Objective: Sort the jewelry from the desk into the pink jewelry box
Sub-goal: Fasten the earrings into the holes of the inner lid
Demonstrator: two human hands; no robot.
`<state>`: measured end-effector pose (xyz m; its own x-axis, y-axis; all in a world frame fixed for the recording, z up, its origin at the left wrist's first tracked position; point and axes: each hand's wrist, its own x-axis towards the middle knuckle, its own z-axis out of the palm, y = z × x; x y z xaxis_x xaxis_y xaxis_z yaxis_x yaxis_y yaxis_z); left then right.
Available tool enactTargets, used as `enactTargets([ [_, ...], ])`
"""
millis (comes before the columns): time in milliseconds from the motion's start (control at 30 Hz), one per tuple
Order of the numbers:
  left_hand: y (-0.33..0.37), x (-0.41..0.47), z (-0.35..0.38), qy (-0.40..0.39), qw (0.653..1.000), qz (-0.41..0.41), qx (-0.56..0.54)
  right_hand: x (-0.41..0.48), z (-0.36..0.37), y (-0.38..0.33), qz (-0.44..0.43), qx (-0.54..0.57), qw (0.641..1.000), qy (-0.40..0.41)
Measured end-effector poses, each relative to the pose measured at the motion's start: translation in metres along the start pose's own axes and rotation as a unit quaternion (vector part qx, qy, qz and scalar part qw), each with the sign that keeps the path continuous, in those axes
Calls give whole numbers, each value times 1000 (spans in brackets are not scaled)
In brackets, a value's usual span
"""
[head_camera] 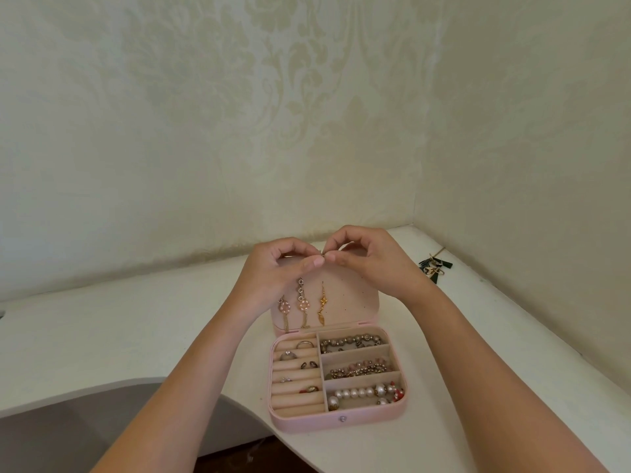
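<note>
Pinching a tiny metal piece (323, 255), too small to identify, between curled fingertips, the left hand (280, 268) and right hand (368, 261) meet just above the upright lid (345, 295) of the pink box (338, 419). 3 earrings (303, 303) hang below the left hand; bare holes lie below the right. Dark tassel jewelry (431, 268) waits on the desk (495, 336), nearer the right hand, with open room between.

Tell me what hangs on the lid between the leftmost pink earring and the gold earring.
In the head view, a second pink flower earring hangs between the leftmost pink earring and the gold earring on the lid.
</note>
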<state>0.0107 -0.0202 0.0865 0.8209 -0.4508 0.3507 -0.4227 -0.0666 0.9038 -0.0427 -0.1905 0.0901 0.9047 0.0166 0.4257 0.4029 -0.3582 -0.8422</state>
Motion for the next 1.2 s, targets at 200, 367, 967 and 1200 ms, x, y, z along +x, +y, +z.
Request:
enactTargets([
  [200, 0, -1, 1, -12, 1000, 11, 2, 0, -1, 0, 4, -8, 1000, -6],
  [367, -2, -3, 1, -17, 999, 20, 48, 0, 0, 1, 7, -8, 1000, -11],
  [967, -4, 0, 6, 4, 996, 44, 80, 0, -1, 0, 13, -39, 999, -14],
  [1200, -2, -2, 5, 1, 996, 45, 81, -1, -3, -1, 11, -35, 999, -18],
])
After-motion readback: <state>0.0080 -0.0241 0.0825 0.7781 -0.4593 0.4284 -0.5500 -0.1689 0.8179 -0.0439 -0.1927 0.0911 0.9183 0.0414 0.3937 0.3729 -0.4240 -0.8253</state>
